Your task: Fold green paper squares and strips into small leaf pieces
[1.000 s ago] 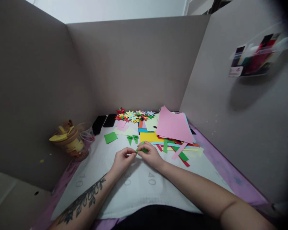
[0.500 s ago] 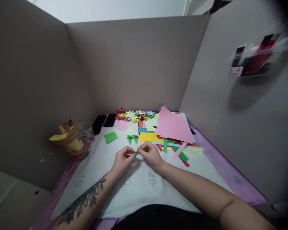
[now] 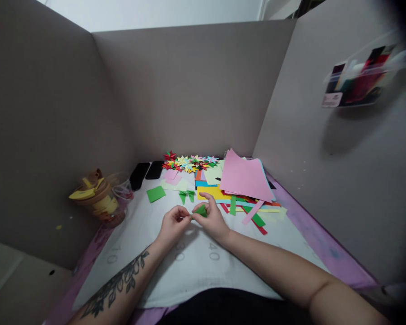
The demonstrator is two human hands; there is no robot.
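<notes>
The right hand [image 3: 214,223] is clamped on a folded green paper [image 3: 200,211], index finger raised, while the left hand [image 3: 175,223] pinches its left end – the paper sits between them, above the white surface [image 3: 189,275]. Just beyond lie two small folded green pieces [image 3: 182,197], with a green square [image 3: 156,194] to their left. To the right, colored strips [image 3: 233,206] spread on the near side of a large pink sheet [image 3: 245,176] – and at the far side, many-colored paper stars [image 3: 187,163] cluster right of two black flat objects [image 3: 154,170]
</notes>
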